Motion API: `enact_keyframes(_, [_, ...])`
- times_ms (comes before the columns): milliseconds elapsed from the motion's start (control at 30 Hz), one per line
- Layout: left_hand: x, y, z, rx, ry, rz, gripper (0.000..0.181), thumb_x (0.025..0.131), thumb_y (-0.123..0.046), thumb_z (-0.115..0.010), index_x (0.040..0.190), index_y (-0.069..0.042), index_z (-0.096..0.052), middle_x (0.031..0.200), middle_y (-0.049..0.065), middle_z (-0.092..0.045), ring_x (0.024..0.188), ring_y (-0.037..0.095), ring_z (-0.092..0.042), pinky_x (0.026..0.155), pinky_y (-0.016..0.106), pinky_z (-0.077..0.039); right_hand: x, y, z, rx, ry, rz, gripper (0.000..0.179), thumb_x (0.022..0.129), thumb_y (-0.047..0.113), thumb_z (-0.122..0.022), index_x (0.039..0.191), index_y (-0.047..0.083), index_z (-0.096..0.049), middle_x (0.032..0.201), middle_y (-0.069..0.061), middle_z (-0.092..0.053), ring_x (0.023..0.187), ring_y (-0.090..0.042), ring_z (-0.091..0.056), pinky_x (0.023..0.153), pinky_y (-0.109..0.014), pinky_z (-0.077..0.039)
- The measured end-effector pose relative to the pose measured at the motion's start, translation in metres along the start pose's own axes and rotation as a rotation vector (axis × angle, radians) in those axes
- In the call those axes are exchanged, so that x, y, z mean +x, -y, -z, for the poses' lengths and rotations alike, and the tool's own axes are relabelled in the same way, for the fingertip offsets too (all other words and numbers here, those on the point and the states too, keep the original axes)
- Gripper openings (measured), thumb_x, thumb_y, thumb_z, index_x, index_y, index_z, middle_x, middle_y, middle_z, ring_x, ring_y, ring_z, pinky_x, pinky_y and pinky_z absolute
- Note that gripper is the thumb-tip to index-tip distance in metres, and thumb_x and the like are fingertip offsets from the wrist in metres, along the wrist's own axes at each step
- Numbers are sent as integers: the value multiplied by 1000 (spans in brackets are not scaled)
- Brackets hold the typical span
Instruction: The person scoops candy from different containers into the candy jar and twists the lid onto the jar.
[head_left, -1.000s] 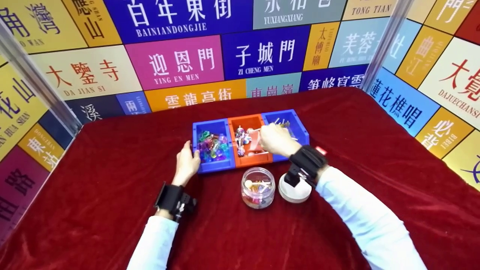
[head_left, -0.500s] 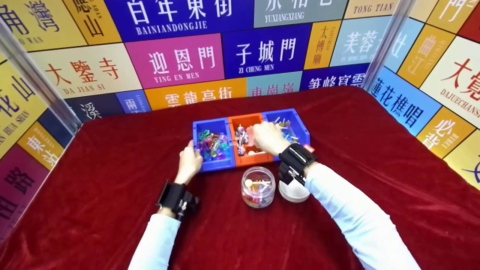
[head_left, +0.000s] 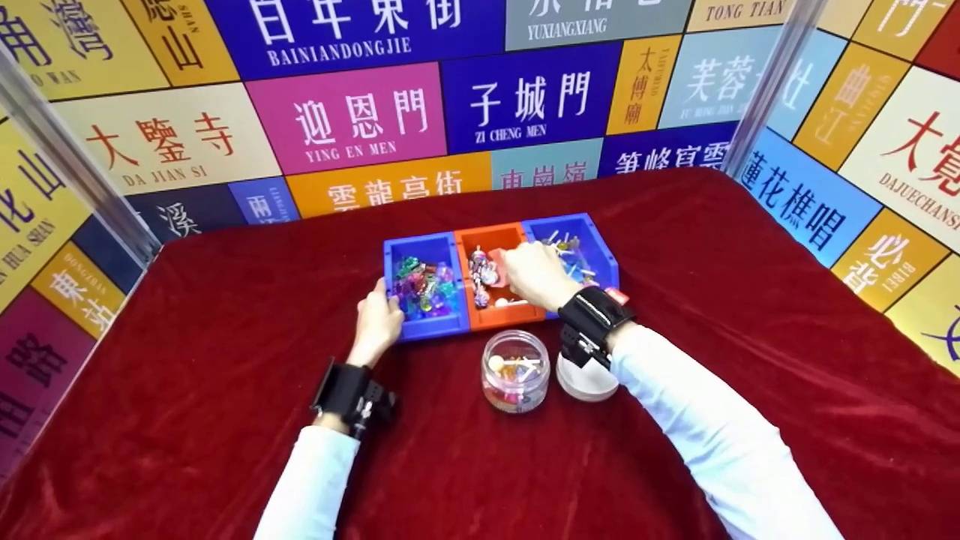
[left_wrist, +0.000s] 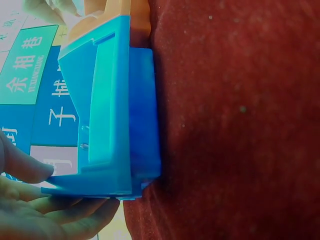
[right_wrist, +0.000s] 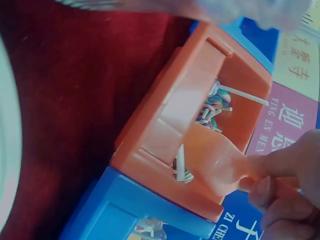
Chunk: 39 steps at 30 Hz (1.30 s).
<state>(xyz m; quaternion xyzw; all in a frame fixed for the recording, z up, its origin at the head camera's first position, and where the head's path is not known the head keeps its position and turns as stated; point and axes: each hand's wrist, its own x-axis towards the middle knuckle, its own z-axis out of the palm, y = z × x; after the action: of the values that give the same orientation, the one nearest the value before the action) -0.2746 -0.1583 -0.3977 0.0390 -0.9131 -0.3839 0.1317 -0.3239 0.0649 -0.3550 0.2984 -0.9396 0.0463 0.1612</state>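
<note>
My left hand (head_left: 377, 319) grips the outer wall of the left blue bin (left_wrist: 112, 115), thumb over the rim and fingers beneath. That bin holds shiny coloured gem-like pieces (head_left: 425, 289). My right hand (head_left: 541, 276) holds a translucent pink scoop (right_wrist: 220, 157) by its handle. Its bowl is down inside the orange middle bin (right_wrist: 167, 112), among lollipops (right_wrist: 215, 107) with swirled heads and white sticks. The right blue bin (head_left: 609, 264), partly covered by my right hand and wrist in the head view, contains more small pieces with white sticks (head_left: 562, 244).
In front of the bins stands an uncapped clear jar (head_left: 515, 373) with mixed small pieces inside. Beside it on the right lies a white lid (head_left: 587, 380), partly under my right wrist. Dark red velvet cloth (head_left: 450, 465) covers the table, and a wall of coloured signs rises behind.
My right hand has moved left with the scoop, further over the orange bin, then stays nearly still. My left hand keeps to the left bin's edge, its fingers closer around it.
</note>
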Motion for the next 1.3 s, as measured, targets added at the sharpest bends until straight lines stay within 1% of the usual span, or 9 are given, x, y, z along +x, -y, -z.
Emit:
enact_keyframes(100, [0, 0, 1, 3, -3, -1, 43, 87, 0, -42, 128, 13, -36, 113, 32, -52, 107, 42, -49, 94, 45, -38, 0, 0, -2, -26, -50, 73, 9, 79, 3, -56, 72, 9, -59, 61, -6, -59, 59, -30, -59, 48, -41, -48])
enact_keyframes(300, [-1, 2, -2, 13, 13, -4, 42, 88, 0, -43, 127, 11, -38, 111, 32, -53, 105, 42, -51, 91, 45, -40, -1, 0, -4, -116, -87, 36, 13, 70, 4, -66, 78, 7, -55, 69, -10, -61, 61, -31, -59, 46, -41, -47])
enact_keyframes(467, [-1, 0, -4, 25, 25, -9, 44, 88, -1, -44, 128, 13, -35, 113, 32, -52, 106, 41, -50, 93, 44, -39, -1, -2, -10, -163, -152, 88, 18, 78, 7, -61, 96, 10, -63, 74, -13, -62, 66, -29, -58, 47, -39, -47])
enact_keyframes(567, [1, -1, -2, 25, 23, -12, 44, 88, -1, -44, 129, 13, -35, 114, 32, -52, 106, 41, -50, 93, 44, -39, 0, -4, -10, -147, -154, 124, 31, 75, 3, -60, 103, 15, -64, 76, -14, -62, 68, -29, -57, 49, -39, -48])
enact_keyframes(667, [2, -2, 0, 22, 24, -8, 44, 88, -1, -44, 129, 13, -34, 114, 32, -51, 107, 41, -49, 93, 44, -39, 2, -5, -3, -100, -71, 114, 28, 76, 3, -59, 102, 12, -64, 77, -15, -62, 70, -31, -58, 52, -42, -50])
enact_keyframes(900, [3, 0, 2, 16, 20, -12, 44, 88, -1, -43, 129, 13, -34, 114, 32, -51, 107, 41, -50, 94, 44, -39, 8, -4, 20, -49, 247, -5, 9, 74, 2, -58, 80, 1, -65, 82, -16, -63, 78, -32, -60, 63, -45, -51])
enact_keyframes(1067, [2, 2, 2, 23, 10, -12, 43, 88, -1, -43, 129, 13, -35, 113, 32, -52, 107, 41, -50, 93, 44, -39, 11, -5, 18, 88, 265, -83, 12, 79, 7, -56, 78, -4, -61, 82, -21, -62, 77, -35, -60, 66, -44, -51])
enact_keyframes(1200, [0, 2, 2, 27, -5, -33, 42, 87, 0, -44, 126, 13, -38, 110, 32, -54, 104, 42, -51, 91, 45, -40, 11, -10, 10, 193, 250, -138, 13, 80, 4, -53, 74, -3, -61, 69, -13, -56, 66, -28, -57, 63, -39, -51])
enact_keyframes(1300, [-1, 2, 2, 33, -13, -47, 41, 87, 0, -45, 125, 14, -39, 108, 32, -55, 102, 42, -52, 90, 45, -41, 11, -13, 12, 245, 293, -141, 16, 82, 4, -49, 78, -4, -63, 68, -11, -53, 61, -22, -50, 58, -33, -48])
